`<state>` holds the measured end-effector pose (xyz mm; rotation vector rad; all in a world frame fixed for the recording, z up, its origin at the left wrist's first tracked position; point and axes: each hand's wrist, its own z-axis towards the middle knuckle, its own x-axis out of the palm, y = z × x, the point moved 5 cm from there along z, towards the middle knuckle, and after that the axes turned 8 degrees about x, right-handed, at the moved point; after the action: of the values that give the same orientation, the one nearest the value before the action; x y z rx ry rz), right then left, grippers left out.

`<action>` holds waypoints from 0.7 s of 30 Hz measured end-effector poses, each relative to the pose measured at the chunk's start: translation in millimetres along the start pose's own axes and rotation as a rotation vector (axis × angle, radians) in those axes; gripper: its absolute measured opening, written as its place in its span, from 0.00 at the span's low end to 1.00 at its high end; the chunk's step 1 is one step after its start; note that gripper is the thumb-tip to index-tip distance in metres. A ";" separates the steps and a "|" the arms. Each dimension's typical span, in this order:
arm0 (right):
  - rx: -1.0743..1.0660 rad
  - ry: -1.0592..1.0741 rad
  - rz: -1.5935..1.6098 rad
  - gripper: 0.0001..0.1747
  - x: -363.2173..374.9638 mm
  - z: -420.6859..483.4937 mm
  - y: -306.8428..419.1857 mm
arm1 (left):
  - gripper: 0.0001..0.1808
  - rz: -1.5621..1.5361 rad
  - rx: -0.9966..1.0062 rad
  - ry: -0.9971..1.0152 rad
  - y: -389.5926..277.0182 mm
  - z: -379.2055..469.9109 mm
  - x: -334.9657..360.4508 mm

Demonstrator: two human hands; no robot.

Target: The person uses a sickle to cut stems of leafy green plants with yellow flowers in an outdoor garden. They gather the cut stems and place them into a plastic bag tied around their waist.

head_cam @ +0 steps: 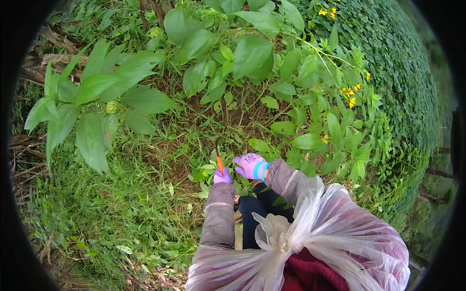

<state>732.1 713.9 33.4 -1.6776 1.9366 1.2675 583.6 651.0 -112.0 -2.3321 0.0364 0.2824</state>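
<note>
My left hand (222,176), in a purple glove, is closed around the orange handle (220,164) of a hand tool. A thin dark shaft or blade runs up from the handle; its far end blends into the grass and cannot be made out. Close by on the right is my right hand (250,166), in a purple glove with a blue cuff and dark writing on its back. Its fingers point left and are apart, with nothing visible between them. Low green weeds (206,169) surround both hands.
Tall leafy stems (251,58) with yellow flowers (350,93) arch ahead and to the right. Another broad-leaved plant (98,87) rises at left, near dry stalks (58,60). Dense vines (400,72) cover the right side. Clear plastic sheeting (291,243) covers part of my body.
</note>
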 end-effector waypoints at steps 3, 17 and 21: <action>-0.051 -0.104 -0.038 0.16 -6.2 67.3 -11.9 | 0.10 -0.235 -0.076 -0.008 6.9 28.5 23.2; 0.158 -0.212 -1.517 0.22 67.9 426.0 -232.0 | 0.06 -0.162 -0.081 0.156 48.5 197.1 94.3; 0.301 0.180 -1.085 0.18 53.0 394.3 -172.6 | 0.09 -0.193 -0.140 0.021 78.6 244.9 78.5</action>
<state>746.3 986.4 -303.6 -2.1833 0.8742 0.3904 604.3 774.4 -350.1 -2.4558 -0.2037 0.1682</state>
